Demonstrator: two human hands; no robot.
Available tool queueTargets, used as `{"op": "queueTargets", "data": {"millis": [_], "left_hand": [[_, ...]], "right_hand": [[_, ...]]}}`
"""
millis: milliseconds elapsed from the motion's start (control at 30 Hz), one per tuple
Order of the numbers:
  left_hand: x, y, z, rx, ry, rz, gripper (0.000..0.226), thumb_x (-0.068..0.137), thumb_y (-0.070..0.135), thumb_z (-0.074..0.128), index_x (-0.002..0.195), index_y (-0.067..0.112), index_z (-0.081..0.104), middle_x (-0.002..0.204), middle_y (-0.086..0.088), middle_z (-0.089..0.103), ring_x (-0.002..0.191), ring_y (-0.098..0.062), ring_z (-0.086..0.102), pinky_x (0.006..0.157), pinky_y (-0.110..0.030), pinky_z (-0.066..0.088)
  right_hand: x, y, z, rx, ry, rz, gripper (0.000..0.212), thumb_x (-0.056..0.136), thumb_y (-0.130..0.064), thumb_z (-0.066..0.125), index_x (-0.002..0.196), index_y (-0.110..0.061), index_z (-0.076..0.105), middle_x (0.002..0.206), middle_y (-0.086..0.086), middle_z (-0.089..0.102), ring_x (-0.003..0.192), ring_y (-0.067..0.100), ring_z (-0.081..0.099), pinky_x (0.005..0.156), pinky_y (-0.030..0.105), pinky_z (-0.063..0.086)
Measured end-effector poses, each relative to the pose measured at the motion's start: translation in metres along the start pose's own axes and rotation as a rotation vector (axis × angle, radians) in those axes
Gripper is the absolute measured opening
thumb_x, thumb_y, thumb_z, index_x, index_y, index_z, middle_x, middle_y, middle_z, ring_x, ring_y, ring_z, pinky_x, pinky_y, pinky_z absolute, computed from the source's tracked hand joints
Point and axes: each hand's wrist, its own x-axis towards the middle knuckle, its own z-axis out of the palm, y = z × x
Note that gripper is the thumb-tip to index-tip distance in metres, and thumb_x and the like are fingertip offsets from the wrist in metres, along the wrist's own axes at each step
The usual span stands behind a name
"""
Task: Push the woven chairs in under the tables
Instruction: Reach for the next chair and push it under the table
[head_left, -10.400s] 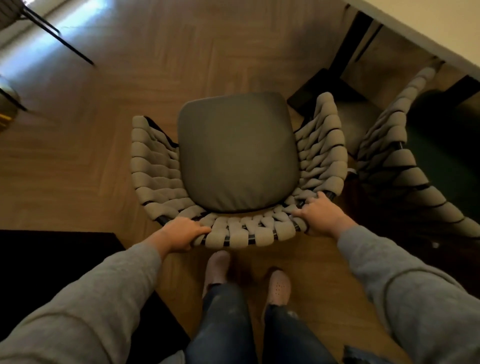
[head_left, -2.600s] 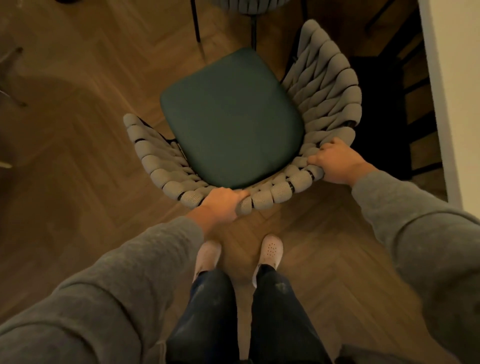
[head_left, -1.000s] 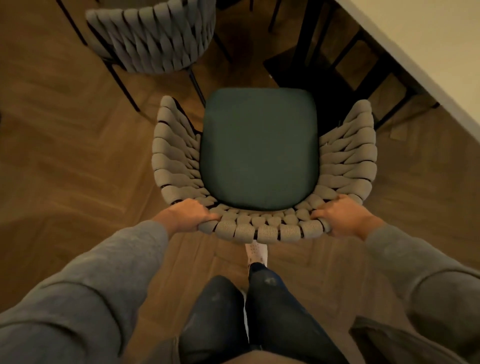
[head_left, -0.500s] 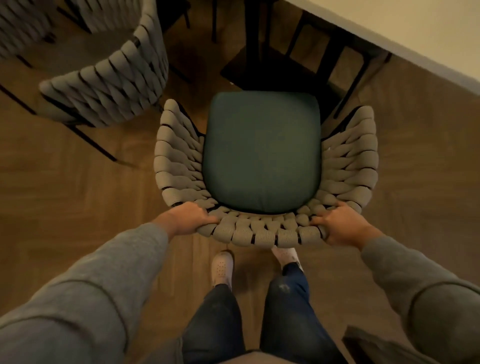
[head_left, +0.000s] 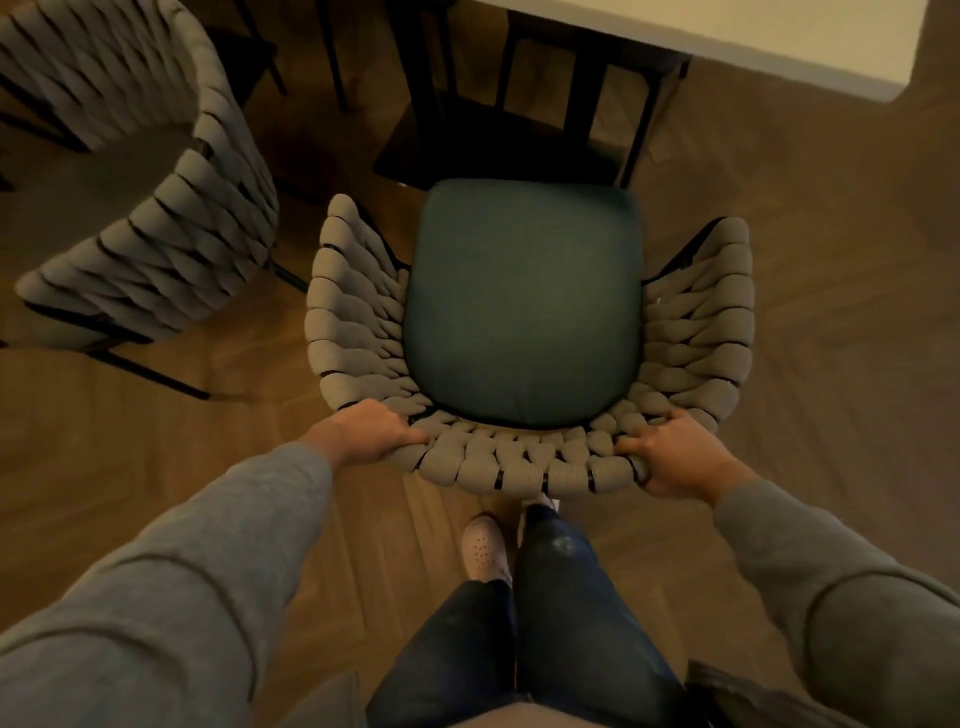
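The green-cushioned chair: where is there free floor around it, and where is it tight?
Bare floor lies right of the woven chair, below the table corner, and also on the near side of the second chair, left of the left hand. It is tight between the two chairs, and ahead, where the table's black frame stands close to the seat.

woven chair (head_left: 524, 467) | grey weave, dark green cushion | upright, front edge at worktop (head_left: 727, 36) | second woven chair (head_left: 171, 244) left
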Motion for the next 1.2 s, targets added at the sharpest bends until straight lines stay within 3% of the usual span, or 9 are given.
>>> {"op": "queueTargets", "data": {"millis": [133,233,300,500,900,1200], "left_hand": [[0.009,-0.027,0.0,0.035,0.025,-0.031,0.042,0.098,0.012,0.042,0.137,0.028,0.036,0.116,-0.006,0.06,0.098,-0.023,0.061,0.08,-0.036,0.052],[0.017,-0.035,-0.006,0.026,0.031,-0.136,0.053,0.096,0.018,0.051,0.144,0.029,0.031,0.144,-0.006,0.044,0.131,-0.024,0.044,0.104,-0.04,0.041],[0.02,-0.034,-0.015,0.01,0.01,-0.188,0.061,0.094,0.026,0.056,0.148,0.029,0.026,0.15,-0.005,0.035,0.137,-0.025,0.035,0.11,-0.042,0.034],[0.03,-0.048,-0.026,-0.007,-0.013,-0.093,0.043,0.091,0.028,0.051,0.133,0.033,0.042,0.12,0.002,0.061,0.106,-0.021,0.055,0.087,-0.036,0.047],[0.061,-0.105,-0.086,0.055,0.026,-0.045,0.033,0.095,0.022,0.051,0.128,0.028,0.048,0.114,0.003,0.064,0.106,-0.018,0.059,0.084,-0.031,0.047],[0.092,-0.195,-0.136,0.151,0.012,-0.005,0.036,0.093,0.021,0.053,0.128,0.028,0.049,0.108,0.003,0.065,0.1,-0.017,0.06,0.081,-0.028,0.048]], "right_hand": [[0.016,0.001,-0.009,0.023,0.02,0.043,0.041,0.083,-0.04,0.048,0.123,-0.04,0.056,0.108,-0.006,0.065,0.099,0.019,0.062,0.094,0.034,0.033],[0.026,0.008,-0.016,0.023,-0.001,0.071,0.041,0.084,-0.041,0.048,0.125,-0.04,0.054,0.108,-0.007,0.065,0.101,0.018,0.061,0.097,0.035,0.033],[0.029,0.012,-0.019,0.029,-0.018,0.081,0.042,0.085,-0.041,0.048,0.126,-0.04,0.054,0.108,-0.007,0.065,0.101,0.018,0.061,0.098,0.036,0.033],[0.038,0.026,-0.031,0.043,-0.043,0.103,0.04,0.086,-0.04,0.049,0.126,-0.04,0.054,0.111,-0.008,0.063,0.102,0.018,0.06,0.099,0.038,0.032],[0.065,0.06,-0.058,0.103,-0.015,0.149,0.037,0.089,-0.035,0.049,0.125,-0.038,0.053,0.107,-0.008,0.061,0.099,0.015,0.058,0.098,0.037,0.033],[0.117,0.077,-0.102,0.159,0.004,0.246,0.034,0.093,-0.035,0.047,0.127,-0.037,0.052,0.111,-0.006,0.06,0.102,0.017,0.056,0.095,0.036,0.034]]}}
